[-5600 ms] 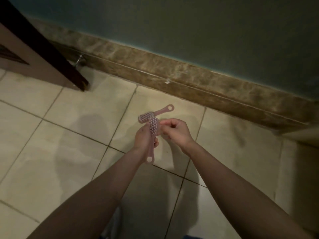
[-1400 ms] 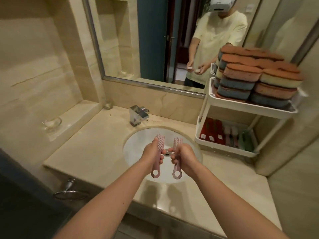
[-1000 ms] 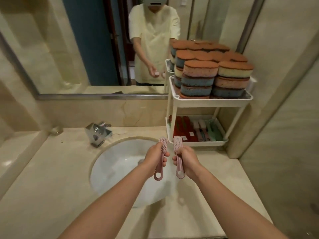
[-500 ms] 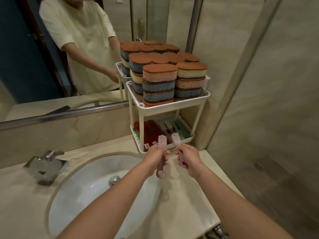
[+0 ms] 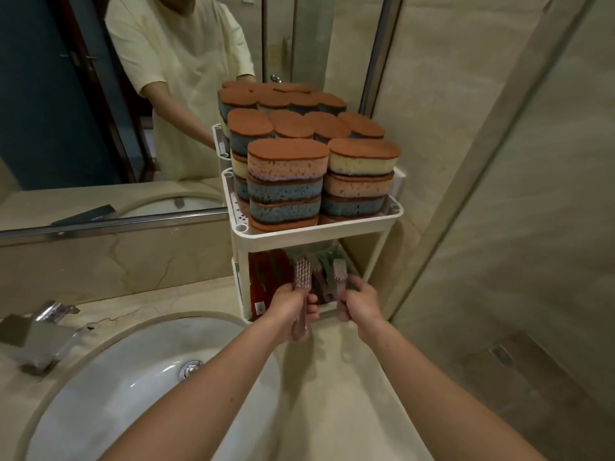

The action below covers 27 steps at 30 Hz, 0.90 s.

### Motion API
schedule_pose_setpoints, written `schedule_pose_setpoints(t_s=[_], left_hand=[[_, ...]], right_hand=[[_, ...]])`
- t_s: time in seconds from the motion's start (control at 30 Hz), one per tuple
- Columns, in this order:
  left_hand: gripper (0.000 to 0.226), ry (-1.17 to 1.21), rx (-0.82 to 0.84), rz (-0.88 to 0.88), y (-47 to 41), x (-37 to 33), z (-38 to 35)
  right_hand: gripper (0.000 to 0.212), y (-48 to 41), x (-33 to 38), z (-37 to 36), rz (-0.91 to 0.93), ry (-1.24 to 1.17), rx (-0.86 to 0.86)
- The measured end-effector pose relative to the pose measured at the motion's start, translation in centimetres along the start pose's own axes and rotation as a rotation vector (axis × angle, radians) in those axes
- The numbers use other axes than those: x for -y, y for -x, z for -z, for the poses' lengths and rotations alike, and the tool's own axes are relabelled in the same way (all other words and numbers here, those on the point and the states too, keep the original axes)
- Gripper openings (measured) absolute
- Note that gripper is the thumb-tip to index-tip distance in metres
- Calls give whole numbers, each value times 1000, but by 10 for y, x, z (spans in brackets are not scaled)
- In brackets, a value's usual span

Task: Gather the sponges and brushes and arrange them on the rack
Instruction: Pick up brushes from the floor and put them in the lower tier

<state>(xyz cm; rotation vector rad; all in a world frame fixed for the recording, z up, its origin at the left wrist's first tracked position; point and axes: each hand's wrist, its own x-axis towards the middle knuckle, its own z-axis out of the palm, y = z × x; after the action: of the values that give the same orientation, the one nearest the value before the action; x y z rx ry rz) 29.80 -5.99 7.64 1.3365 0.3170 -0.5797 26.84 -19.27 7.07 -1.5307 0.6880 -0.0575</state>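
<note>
From the head camera, the white two-tier rack [image 5: 316,231] stands on the stone counter [image 5: 336,387], in the corner between the mirror [image 5: 66,111] and a glass panel [image 5: 499,211]. Its upper shelf is packed with stacks of sponges [image 5: 286,181], brown scouring tops over orange, blue and yellow foam, rising well above the rim. That shelf overhangs the lower one, so the way in below is a low slot at the front. In the lower shelf lie red brushes [image 5: 264,277] on the left and darker pink and green brushes [image 5: 321,284] beside them, partly in shadow.

The left hand [image 5: 293,309] is wrapped round the handle of a pink brush [image 5: 303,274], bristle head up, just in front of the lower shelf's lip. The right hand [image 5: 361,304] grips a second pink brush [image 5: 340,271] the same way, its head at the shelf opening. The two hands are near each other but apart.

To the left, a round sink [image 5: 116,394] with a metal drain [image 5: 190,367] is set into the counter, and a chrome tap [image 5: 36,334] stands at its far edge. The mirror reflects a person in a pale yellow shirt.

A small white label [image 5: 259,306] sits on one red brush; its print is too small to read.
</note>
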Motion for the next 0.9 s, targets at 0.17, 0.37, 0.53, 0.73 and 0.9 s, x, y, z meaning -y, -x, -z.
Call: schedule_pose_setpoints(t_s=[0.17,0.37,0.53,0.73,0.9], left_hand=[[12,30,-77,36,-20,-7,-11],[18,-39,-134,60,-49,-8,-13],[24,-34,-168,76,-62,-6,-18],[23,-62,-209,133,-72,-3,-28],[15,10,-229,157,-72,-7,-42]], right_hand=[[44,-44,3,0,43,144,-7],[35,-92,-8,-6,66,238,-10],[28,-114,-12,-10,118,334,47],[32,-126,-16,-14,103,442,66],[37,-118,-20,-10,149,423,99]])
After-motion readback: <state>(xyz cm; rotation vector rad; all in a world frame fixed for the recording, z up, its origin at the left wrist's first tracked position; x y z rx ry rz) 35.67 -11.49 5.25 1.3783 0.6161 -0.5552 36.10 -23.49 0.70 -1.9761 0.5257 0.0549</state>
